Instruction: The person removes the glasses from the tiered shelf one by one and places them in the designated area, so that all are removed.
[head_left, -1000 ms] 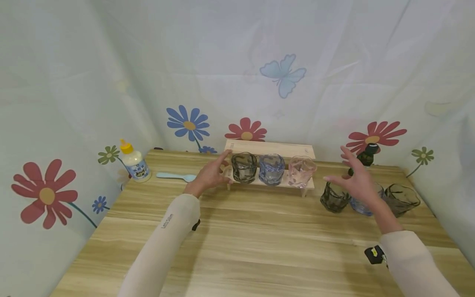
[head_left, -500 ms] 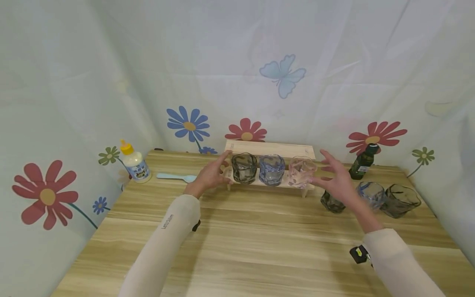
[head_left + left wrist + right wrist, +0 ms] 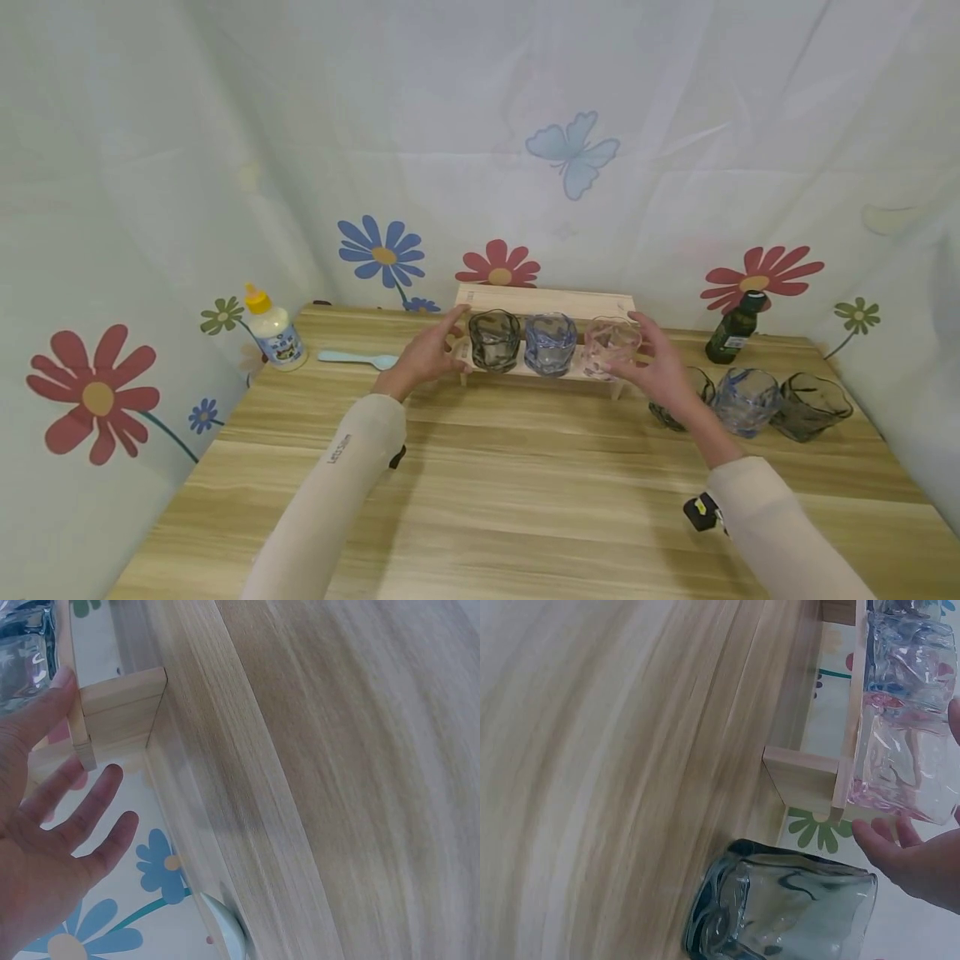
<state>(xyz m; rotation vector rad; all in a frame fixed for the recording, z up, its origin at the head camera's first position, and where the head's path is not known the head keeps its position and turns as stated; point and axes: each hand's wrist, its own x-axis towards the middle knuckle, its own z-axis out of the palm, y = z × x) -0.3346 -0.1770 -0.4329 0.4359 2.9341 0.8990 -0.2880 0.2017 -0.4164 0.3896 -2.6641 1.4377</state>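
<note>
A small two-step wooden rack (image 3: 547, 298) stands near the back of the table. On its lower step sit a grey glass (image 3: 494, 342), a blue glass (image 3: 551, 343) and a pink glass (image 3: 606, 337). My left hand (image 3: 423, 358) holds the rack's left end; the left wrist view has its thumb against the board's edge and the other fingers spread beyond the end. My right hand (image 3: 660, 371) is at the pink glass, fingers apart around its right side. In the right wrist view its fingertips (image 3: 865, 831) lie beside the rack's end; any contact there is unclear.
Right of the rack are a partly hidden grey glass (image 3: 699, 387), a blue glass (image 3: 748, 400) and another grey glass (image 3: 810, 404). A dark green bottle (image 3: 733, 329) stands behind them. At the left are a yellow-capped bottle (image 3: 277, 333) and a light blue spoon (image 3: 352, 357).
My right hand has moved left, from above the right-hand glasses to the pink glass on the rack, uncovering the green bottle. My left hand has stayed at the rack's left end.
</note>
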